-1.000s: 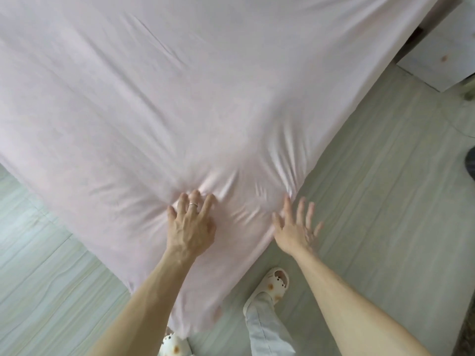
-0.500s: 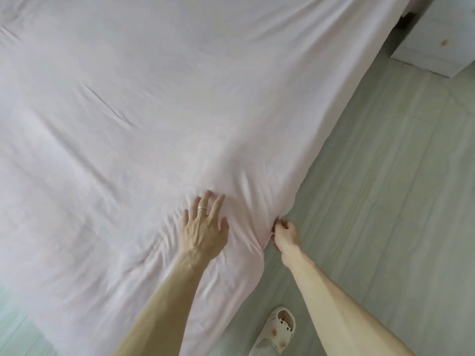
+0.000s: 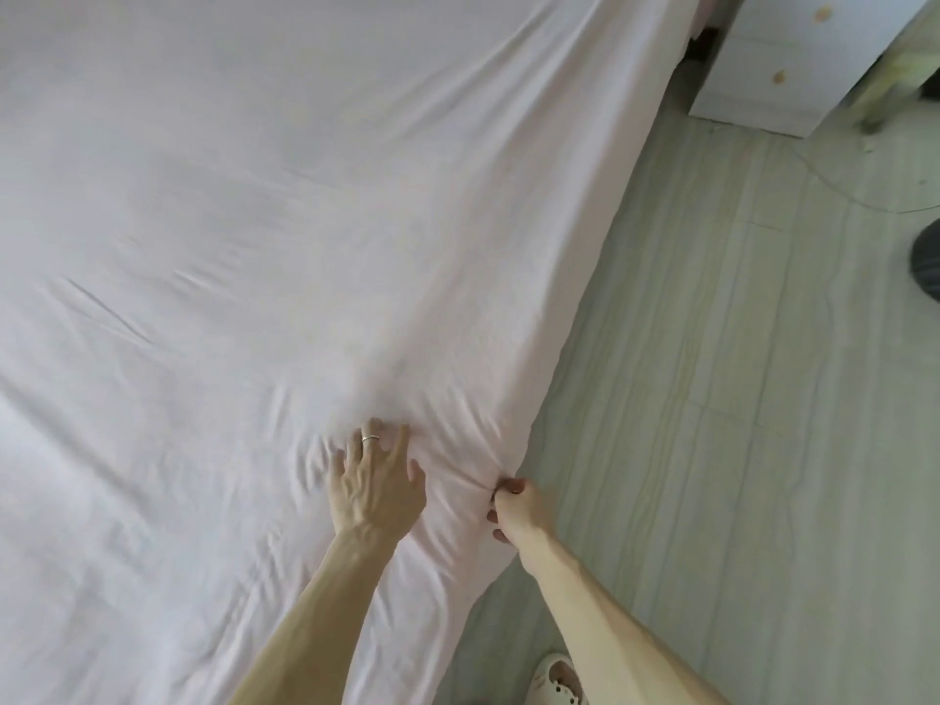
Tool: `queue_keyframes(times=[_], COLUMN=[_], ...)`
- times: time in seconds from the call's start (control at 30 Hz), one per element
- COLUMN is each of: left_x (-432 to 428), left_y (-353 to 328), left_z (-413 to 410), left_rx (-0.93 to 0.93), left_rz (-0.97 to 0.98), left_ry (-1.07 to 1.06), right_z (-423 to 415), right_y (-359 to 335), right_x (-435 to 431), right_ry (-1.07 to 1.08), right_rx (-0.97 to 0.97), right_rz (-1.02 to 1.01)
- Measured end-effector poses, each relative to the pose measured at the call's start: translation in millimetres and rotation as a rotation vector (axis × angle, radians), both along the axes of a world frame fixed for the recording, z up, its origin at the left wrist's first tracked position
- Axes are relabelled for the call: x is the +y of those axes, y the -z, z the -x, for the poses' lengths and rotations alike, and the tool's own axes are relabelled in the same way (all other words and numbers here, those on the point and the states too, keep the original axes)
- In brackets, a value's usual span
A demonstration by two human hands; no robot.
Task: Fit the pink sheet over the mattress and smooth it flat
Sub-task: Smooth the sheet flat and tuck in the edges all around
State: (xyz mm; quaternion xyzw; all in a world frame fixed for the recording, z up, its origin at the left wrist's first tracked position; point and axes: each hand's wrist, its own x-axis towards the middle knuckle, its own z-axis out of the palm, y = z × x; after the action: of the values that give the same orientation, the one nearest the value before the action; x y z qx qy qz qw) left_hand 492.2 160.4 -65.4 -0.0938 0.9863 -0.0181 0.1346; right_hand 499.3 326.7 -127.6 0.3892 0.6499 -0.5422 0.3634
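While left hand point(image 3: 376, 488) presses flat, right hand point(image 3: 516, 508) pinches pink sheet point(image 3: 305, 221) (nightstand point(image 3: 793, 58), perhaps, beyond).

Soft, even daylight, perhaps from the upper right, washes the pink sheet point(image 3: 305, 221) pale, with faint fold shadows, slight motion blur and wide-angle bending at the edges.

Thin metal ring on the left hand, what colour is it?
The ring is silver, clearest in the head view.
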Motion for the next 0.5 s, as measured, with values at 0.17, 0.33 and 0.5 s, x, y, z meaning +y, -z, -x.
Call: queue_keyframes(times=[0.17,0.33,0.5], left_x=[8,13,23], left_y=[7,24,33], left_z=[43,100,159], left_rx=[0.031,0.075,0.030], left_rz=[-0.114,-0.157,-0.209], left_ry=[0.062,0.148,0.251], right_z=[49,85,119], right_y=[0,7,33], right_x=[19,17,11], right_ry=[0.187,0.268,0.415], right_rx=[-0.112,-0.327,-0.243], right_rz=[-0.011,0.128,0.181])
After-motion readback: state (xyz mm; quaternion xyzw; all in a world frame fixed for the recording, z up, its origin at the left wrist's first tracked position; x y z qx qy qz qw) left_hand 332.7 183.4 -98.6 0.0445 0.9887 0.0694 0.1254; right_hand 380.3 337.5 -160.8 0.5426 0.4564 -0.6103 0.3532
